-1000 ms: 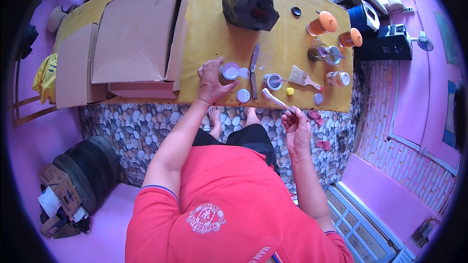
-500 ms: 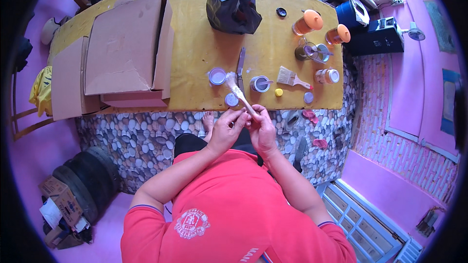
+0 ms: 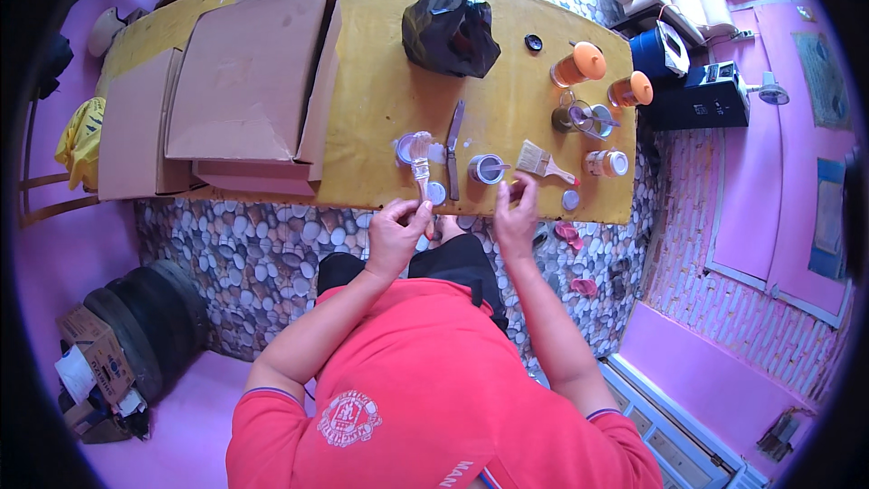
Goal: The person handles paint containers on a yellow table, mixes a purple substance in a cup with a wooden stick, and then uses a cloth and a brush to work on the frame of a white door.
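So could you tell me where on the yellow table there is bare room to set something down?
Bare yellow table lies between the cardboard box and the black bag. It is crowded around the small tin, spare brush and orange-lidded jars.

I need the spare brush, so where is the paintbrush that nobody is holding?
In the head view, the spare paintbrush lies on the yellow table, right of the small open tin and left of the jar.

Yellow bench w/ pebble-stone front; flat cardboard sheets at left; black plastic bag top centre; knife mid; small open tin beside it; spare brush to right; two orange-lidded jars at right end.
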The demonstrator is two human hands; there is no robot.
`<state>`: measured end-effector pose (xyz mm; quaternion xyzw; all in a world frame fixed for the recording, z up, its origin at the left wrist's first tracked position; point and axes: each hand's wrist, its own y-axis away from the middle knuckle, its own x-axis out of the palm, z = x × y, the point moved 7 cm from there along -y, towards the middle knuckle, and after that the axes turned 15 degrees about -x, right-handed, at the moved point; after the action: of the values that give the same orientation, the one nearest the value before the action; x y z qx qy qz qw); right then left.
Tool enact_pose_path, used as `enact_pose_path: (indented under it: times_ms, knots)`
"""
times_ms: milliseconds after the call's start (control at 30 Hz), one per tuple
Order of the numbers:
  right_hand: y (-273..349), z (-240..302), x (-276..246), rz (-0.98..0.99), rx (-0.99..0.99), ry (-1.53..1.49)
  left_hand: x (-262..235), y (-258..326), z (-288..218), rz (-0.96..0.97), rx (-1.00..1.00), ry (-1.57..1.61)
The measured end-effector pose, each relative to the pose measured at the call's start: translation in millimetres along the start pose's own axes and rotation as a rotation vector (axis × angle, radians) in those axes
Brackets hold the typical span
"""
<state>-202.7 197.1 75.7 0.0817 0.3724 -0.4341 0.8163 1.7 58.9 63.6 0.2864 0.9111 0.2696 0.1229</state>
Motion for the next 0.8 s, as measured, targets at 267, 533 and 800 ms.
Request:
enact_pose_path:
  times_ms: [267,533,800]
  knots:
    - [-38,-51,7,0.12,-0.143,0.134,-29,14,-12,-0.021,-0.006,0.009]
    - [-45,-18,-2,0.132,-0.188,0.06,-50,20,-5,-0.039,0.02,0.015]
    - [-56,83,-9,0.085,-0.549,0.023,-53,22,-6,-0.007,0.013,0.033]
